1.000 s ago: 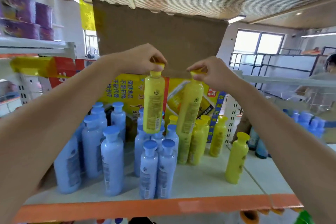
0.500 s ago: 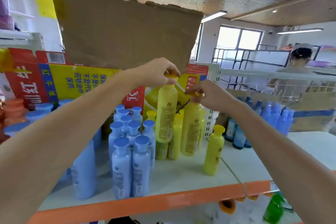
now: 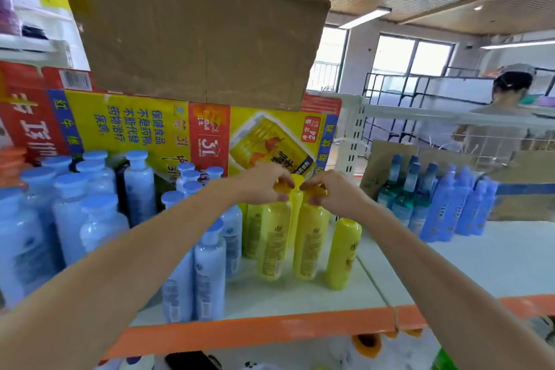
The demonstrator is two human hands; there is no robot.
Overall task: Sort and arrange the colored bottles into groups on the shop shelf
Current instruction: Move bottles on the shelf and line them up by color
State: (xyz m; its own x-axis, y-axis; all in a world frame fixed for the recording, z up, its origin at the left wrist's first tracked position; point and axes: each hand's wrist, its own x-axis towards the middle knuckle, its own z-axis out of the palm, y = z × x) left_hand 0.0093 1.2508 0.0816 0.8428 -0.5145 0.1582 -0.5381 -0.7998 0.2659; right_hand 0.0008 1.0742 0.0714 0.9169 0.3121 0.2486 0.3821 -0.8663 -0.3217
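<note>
Two yellow bottles stand side by side on the white shelf [image 3: 300, 297]. My left hand [image 3: 264, 183] pinches the cap of the left yellow bottle [image 3: 271, 243]. My right hand [image 3: 327, 192] pinches the cap of the right yellow bottle [image 3: 309, 243]. Another yellow bottle [image 3: 344, 252] stands just right of them, and more yellow ones are packed behind. Several light blue bottles [image 3: 207, 273] fill the shelf's left half, some under my left forearm.
A printed carton wall [image 3: 144, 126] and torn brown cardboard [image 3: 195, 39] back the shelf. The orange shelf lip [image 3: 270, 330] runs along the front. Darker blue bottles [image 3: 444, 204] stand on the neighbouring shelf at right. A person [image 3: 504, 123] stands beyond it.
Both hands have lowered the two yellow bottles from the air onto the shelf beside the yellow group. The camera has come closer and turned left.
</note>
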